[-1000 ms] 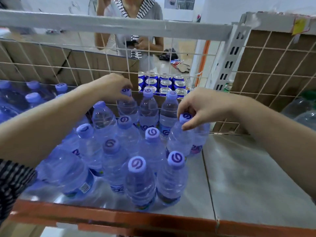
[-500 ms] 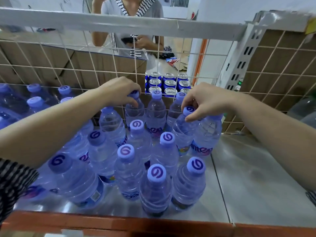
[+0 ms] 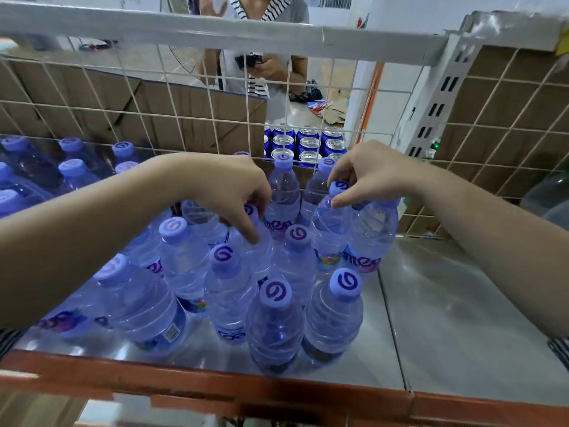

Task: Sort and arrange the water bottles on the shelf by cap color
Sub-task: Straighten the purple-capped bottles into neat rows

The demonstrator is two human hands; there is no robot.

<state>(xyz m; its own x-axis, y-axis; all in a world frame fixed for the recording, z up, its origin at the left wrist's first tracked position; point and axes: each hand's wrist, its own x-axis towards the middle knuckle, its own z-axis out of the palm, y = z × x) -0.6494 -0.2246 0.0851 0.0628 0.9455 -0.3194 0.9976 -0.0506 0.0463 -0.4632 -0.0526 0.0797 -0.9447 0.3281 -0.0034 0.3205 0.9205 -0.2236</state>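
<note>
Several clear water bottles with purple caps [image 3: 275,292] stand in a cluster on the grey metal shelf [image 3: 455,328]. My left hand [image 3: 228,186] pinches the cap of a bottle [image 3: 255,251] in the middle of the cluster, the cap mostly hidden under my fingers. My right hand [image 3: 372,171] pinches the purple cap of a bottle [image 3: 328,229] at the cluster's right side. A wider bottle [image 3: 372,235] with a printed label stands just right of it.
A white wire grid [image 3: 172,106] backs the shelf, with cardboard boxes [image 3: 191,118] and blue cans [image 3: 308,143] behind it. More purple-capped bottles [image 3: 70,167] sit at the far left. An orange beam [image 3: 277,392] edges the front. A person [image 3: 261,63] stands beyond the grid.
My left hand has moved nearer, from the back-row bottle to a cap in the middle of the cluster. My right hand keeps pinching its bottle's cap.
</note>
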